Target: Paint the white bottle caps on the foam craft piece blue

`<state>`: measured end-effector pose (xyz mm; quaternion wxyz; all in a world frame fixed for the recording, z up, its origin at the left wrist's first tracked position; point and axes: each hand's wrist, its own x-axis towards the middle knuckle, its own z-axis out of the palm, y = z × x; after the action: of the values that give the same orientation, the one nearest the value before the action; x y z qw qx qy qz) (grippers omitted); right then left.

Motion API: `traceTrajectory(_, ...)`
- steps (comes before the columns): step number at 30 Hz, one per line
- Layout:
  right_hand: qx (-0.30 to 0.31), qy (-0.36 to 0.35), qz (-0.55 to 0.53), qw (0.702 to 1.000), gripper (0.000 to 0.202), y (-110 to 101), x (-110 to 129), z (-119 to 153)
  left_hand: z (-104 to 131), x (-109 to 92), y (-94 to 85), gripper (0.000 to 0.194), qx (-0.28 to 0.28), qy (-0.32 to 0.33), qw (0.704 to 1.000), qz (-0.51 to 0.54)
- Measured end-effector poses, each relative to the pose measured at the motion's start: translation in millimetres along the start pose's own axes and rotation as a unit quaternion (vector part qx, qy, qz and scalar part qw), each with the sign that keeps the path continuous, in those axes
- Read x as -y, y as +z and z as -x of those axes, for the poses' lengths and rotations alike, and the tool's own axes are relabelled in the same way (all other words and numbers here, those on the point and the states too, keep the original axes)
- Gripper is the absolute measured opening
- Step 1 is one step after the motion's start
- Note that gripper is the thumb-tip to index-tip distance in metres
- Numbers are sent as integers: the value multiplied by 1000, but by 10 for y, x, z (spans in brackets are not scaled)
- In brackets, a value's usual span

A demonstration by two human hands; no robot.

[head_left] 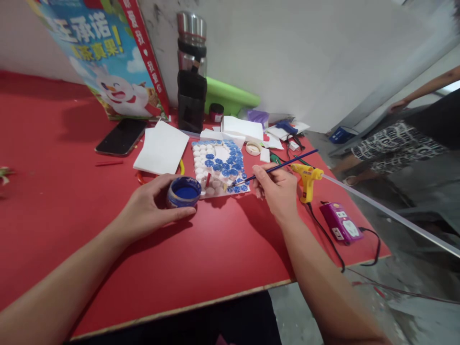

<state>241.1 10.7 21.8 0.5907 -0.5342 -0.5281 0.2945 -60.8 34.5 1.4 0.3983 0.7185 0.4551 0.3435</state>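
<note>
The left hand [151, 208] is cupping the open jar of blue paint [184, 191], gripping it on the red table [215, 249] just left of the bottle-cap board [219, 167]. The right hand [278, 189] is pinching a blue-handled paintbrush [276, 167], its tip touching the board's lower right caps. A yellow glue gun [307, 179] is lying just right of that hand.

I see a red tabletop [223, 249] with a pale wooden edge running along the near side. Behind it, at the far side, stands a grey-white wall [305, 52], scuffed near the top. To the right the grey concrete floor [413, 287] shows, with a black cable [388, 287] trailing across it. The light is soft and even.
</note>
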Motion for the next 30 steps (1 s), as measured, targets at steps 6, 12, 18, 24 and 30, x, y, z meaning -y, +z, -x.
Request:
traceTrajectory(6,11,51,-59,997,38,-43,18,-36,0,-6,-2,59,-2,8,1000,2)
traceTrajectory(12,10,38,-37,999,40,-3,18,-8,4,-11,-1,58,-3,20,1000,-16)
traceTrajectory(18,4,17,-63,998,41,44,38,48,30,5,20,66,-1,40,999,-17)
traceTrajectory(24,60,3,-153,986,31,94,43,127,52,-63,28,66,22,88,996,-24)
traceTrajectory(30,157,-28,-164,973,15,192,109,259,79,-94,47,59,46,122,991,-25)
